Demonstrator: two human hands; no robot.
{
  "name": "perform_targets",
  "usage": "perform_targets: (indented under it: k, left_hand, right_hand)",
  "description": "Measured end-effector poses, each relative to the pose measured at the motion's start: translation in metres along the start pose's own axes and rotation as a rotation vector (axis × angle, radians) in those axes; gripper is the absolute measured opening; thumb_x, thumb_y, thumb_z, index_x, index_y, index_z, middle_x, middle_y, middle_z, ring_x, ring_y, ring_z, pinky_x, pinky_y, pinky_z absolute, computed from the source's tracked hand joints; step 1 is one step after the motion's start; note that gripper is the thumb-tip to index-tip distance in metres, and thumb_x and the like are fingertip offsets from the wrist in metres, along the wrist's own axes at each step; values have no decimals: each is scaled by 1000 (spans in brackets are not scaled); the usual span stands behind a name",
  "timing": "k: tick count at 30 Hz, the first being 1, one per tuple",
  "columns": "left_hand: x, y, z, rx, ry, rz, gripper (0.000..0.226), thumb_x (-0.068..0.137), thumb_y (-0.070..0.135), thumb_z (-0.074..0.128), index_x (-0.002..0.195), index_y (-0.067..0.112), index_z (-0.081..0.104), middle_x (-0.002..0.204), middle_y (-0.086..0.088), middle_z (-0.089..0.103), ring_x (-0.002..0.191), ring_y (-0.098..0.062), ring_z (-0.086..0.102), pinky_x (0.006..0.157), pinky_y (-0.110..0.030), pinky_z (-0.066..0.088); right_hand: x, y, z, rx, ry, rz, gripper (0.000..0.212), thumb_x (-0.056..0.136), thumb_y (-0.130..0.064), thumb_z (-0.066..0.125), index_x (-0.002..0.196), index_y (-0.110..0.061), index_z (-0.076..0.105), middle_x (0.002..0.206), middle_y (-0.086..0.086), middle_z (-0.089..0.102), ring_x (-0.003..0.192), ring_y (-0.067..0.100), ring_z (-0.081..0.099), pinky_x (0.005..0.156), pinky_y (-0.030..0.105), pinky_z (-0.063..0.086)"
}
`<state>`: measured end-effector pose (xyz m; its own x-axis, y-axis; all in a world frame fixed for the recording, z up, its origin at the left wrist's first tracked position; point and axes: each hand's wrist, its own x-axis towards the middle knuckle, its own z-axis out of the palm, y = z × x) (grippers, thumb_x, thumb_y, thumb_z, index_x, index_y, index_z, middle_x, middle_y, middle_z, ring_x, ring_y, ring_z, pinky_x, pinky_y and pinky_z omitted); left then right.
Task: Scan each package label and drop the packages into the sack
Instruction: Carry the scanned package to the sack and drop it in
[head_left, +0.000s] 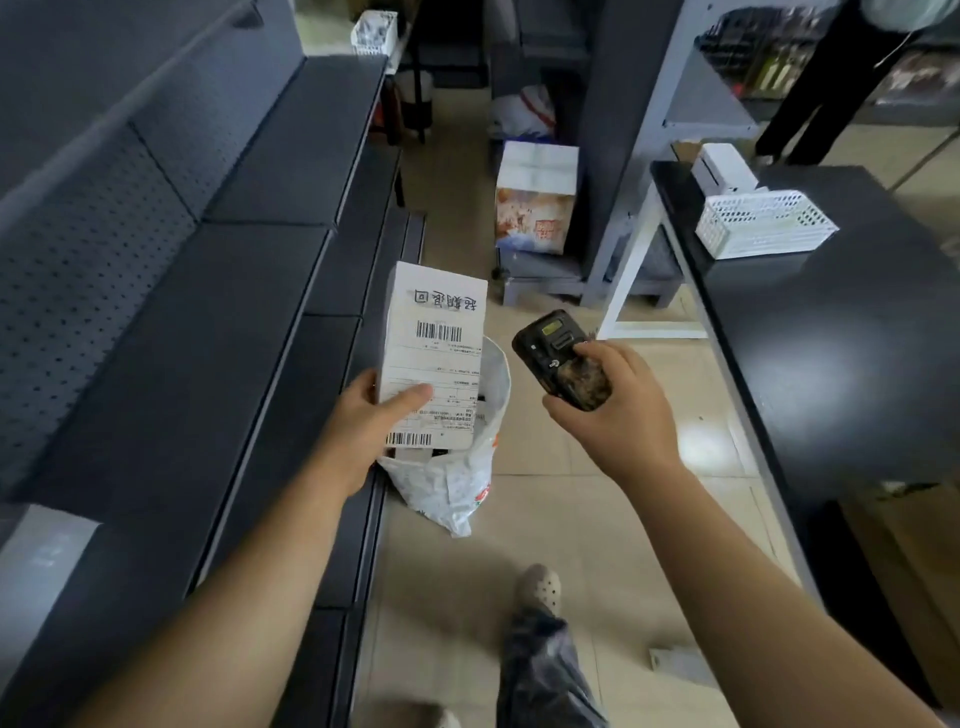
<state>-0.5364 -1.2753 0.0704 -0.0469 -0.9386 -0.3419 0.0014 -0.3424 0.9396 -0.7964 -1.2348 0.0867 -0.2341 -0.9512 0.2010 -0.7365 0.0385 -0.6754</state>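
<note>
Beige tiled floor (545, 519) between dark shelving and a black counter

A white plastic sack (457, 483) stands open on the tiles beside the grey metal shelf unit (218, 291); a printed cardboard carton (535, 200) sits farther back. On the glossy black counter (852, 332) rest a white perforated plastic basket (763, 223) and a small white box-shaped device (724, 169).

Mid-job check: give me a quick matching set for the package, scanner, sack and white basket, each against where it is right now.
Things:
1. white package
2. handheld scanner
3. white sack
4. white basket

Places:
A. on the black counter at right
B. in the right hand
C. standing open on the floor by the shelving
D. in the left hand, above the sack

Pairs: 1-D, 2-B, 3-C, 4-A
</note>
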Motion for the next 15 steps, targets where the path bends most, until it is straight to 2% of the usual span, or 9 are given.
perform_targets:
  k: [6,10,15]
  left_hand:
    - [108,-20,17,43,58,-121,34,81,20,78,112,22,65,105,1,76,98,-21,73,91,-49,56]
    - [170,-49,19,78,123,-239,32,83,19,78,113,22,65,104,2,76,100,-21,72,95,-48,54]
    - [223,-97,6,114,168,-378,38,84,22,78,119,21,64,105,4,75,99,-18,71,85,-37,57]
  right_hand:
    - [96,53,61,28,-103,56,60,70,-36,81,125,-27,60,126,-11,55,111,11,52,87,28,45]
    - [148,88,112,47,-211,71,59,69,-30,83,124,-21,62,125,-5,57,109,14,55,88,22,39]
    - [180,116,180,19,-360,113,59,71,-35,81,125,-25,61,126,-7,56,110,15,55,87,26,42]
